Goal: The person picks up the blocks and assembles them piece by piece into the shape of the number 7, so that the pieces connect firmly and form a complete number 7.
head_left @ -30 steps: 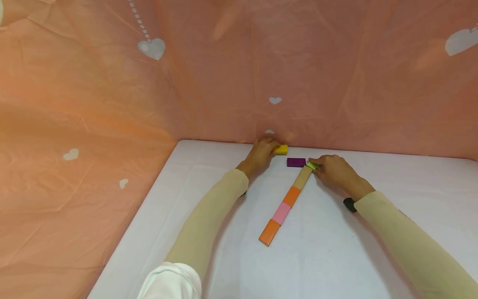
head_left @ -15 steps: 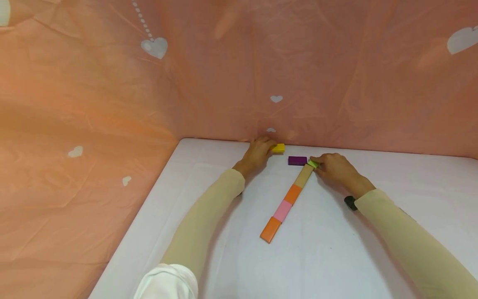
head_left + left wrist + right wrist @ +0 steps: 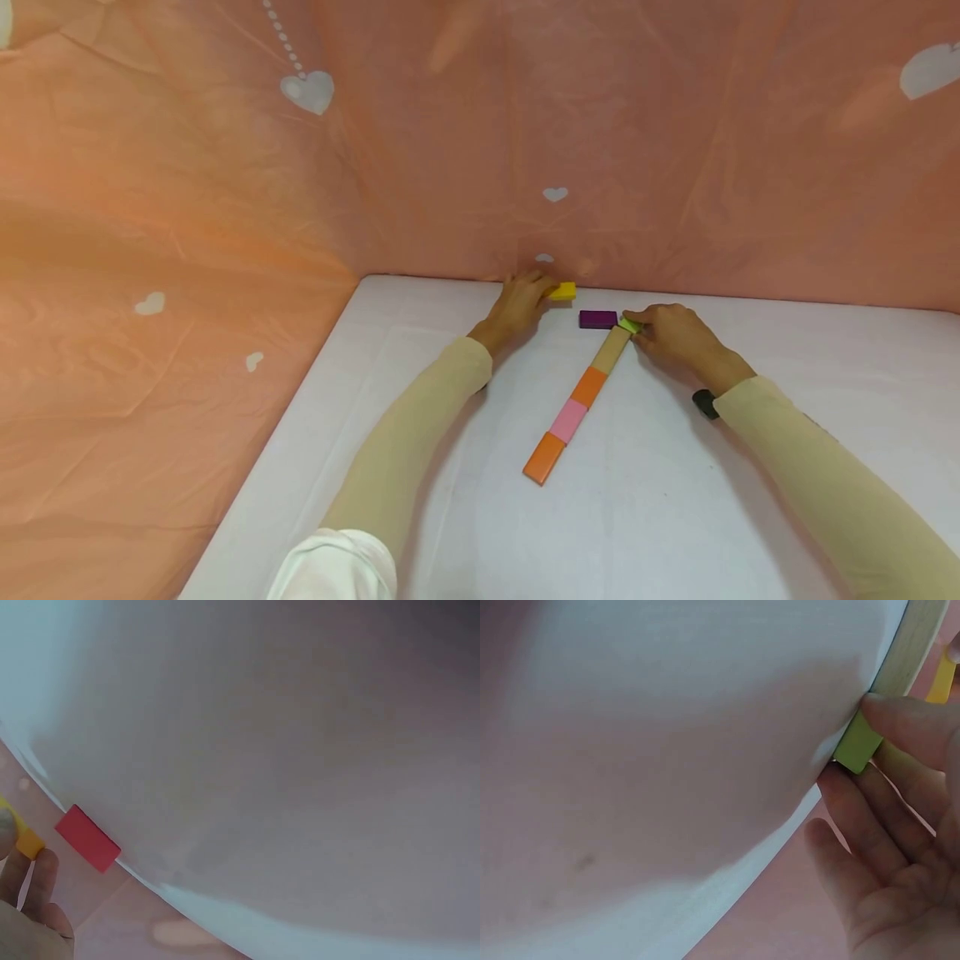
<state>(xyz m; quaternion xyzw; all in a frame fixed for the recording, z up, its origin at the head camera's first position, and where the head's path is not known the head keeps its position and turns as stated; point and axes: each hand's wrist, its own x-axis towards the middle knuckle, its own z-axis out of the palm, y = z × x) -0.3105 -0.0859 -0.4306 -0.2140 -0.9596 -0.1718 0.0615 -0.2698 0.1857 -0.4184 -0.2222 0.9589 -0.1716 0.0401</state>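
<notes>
At the table's far edge my left hand (image 3: 519, 304) pinches a yellow block (image 3: 562, 292) between thumb and fingers. A red block (image 3: 88, 838), seen only in the left wrist view, lies close by that hand. My right hand (image 3: 678, 337) pinches a lime-green block (image 3: 859, 744) at the far end of a slanting row. Down from it run a bare-wood block (image 3: 611, 350), an orange block (image 3: 588, 388), a pink block (image 3: 567, 421) and another orange block (image 3: 543, 458), laid end to end. To the left of the green one lies a purple block (image 3: 597, 319).
A white-covered table (image 3: 637, 517) carries the blocks. An orange-pink curtain (image 3: 450, 150) with white hearts rises directly behind its far edge and along the left side. A dark band (image 3: 704, 404) sits on my right wrist.
My left hand, holding the yellow block, has shifted slightly left relative to the purple block. My right hand stays on the green block, and the row is unchanged.
</notes>
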